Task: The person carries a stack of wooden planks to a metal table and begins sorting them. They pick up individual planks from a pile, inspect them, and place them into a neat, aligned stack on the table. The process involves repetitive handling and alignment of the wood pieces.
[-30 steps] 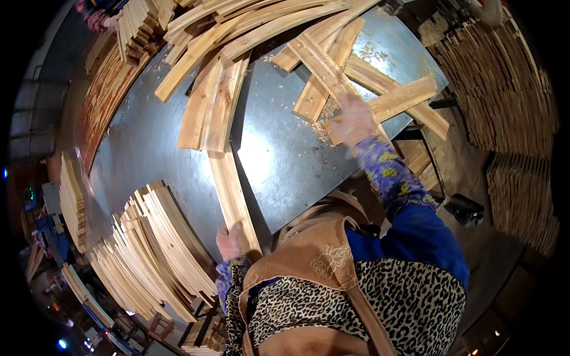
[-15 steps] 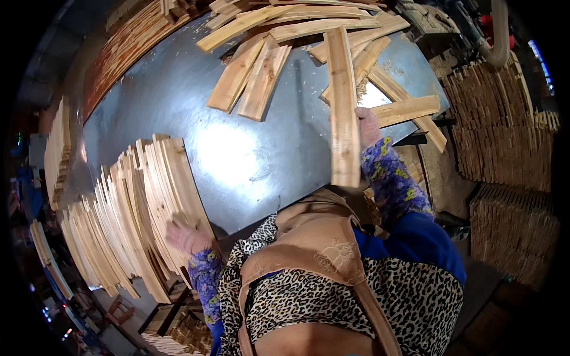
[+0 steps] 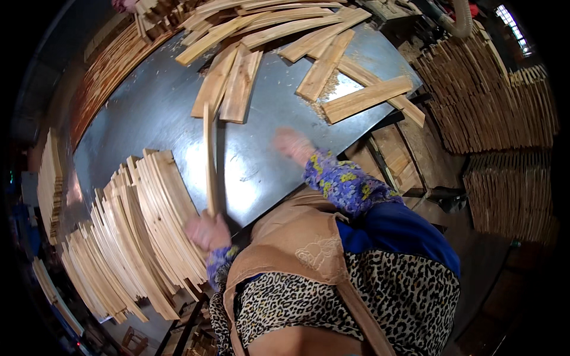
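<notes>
My left hand (image 3: pixel 208 230) is closed on the near end of a wooden board (image 3: pixel 209 160). The board stands on its narrow edge above the metal table (image 3: pixel 148 127) and points away from me. Just left of that hand is a row of boards (image 3: pixel 163 202) packed on edge. My right hand (image 3: pixel 293 144) is over the middle of the table, blurred by motion, with nothing visible in it and its fingers loosely stretched to the left. Beyond it, loose boards (image 3: pixel 368 98) lie across one another at the table's right side.
At the far side, more boards (image 3: pixel 291 26) lie in a loose heap, with sawdust (image 3: pixel 323 98) near them. Tall stacks of boards (image 3: pixel 487 101) stand on the right. Another row of boards (image 3: pixel 50 184) is at the far left. A grey hose (image 3: pixel 462 18) hangs at the upper right.
The board that my right hand held at the right has moved left and is now in my left hand, turned on edge. My right hand has let go and moved left over the table.
</notes>
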### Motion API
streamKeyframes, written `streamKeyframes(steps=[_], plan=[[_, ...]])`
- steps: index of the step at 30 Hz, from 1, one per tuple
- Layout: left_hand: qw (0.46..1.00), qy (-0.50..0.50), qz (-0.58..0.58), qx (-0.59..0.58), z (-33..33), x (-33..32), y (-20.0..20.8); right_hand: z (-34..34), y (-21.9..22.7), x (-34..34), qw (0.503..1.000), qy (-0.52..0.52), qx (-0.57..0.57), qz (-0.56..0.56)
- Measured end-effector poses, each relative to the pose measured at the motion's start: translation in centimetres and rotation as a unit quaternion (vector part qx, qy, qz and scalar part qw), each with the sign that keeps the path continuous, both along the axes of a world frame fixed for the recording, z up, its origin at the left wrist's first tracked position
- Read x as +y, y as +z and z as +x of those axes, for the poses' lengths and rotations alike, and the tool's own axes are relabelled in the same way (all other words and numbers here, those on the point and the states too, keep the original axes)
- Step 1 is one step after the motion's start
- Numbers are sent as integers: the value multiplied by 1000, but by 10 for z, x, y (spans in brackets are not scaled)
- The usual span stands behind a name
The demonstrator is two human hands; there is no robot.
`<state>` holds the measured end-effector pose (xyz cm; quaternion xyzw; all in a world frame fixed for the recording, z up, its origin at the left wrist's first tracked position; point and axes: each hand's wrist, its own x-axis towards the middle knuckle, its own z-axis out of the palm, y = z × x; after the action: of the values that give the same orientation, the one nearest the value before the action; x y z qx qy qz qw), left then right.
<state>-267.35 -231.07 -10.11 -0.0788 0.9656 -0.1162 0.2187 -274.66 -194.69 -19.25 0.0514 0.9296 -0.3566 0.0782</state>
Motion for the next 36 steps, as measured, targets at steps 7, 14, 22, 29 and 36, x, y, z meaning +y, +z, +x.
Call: streamKeyframes(steps=[7, 14, 22, 29, 36], plan=[[981, 167, -13, 93, 21, -86, -49, 17, 58, 186, 744, -646, 126, -111], [876, -72, 340, 335, -68, 19, -55, 5, 91, 210, 698, -652, 140, -261], [781, -191, 594, -25, -139, 199, -17, 23, 51, 69, 815, -285, -59, -501], [821, 165, 509, 197, -97, 75, -54, 1, 85, 281, 889, -194, 44, 413], [960, 195, -22, 201, 2, -139, -86, -6, 78, 302, 812, -291, -39, 505]])
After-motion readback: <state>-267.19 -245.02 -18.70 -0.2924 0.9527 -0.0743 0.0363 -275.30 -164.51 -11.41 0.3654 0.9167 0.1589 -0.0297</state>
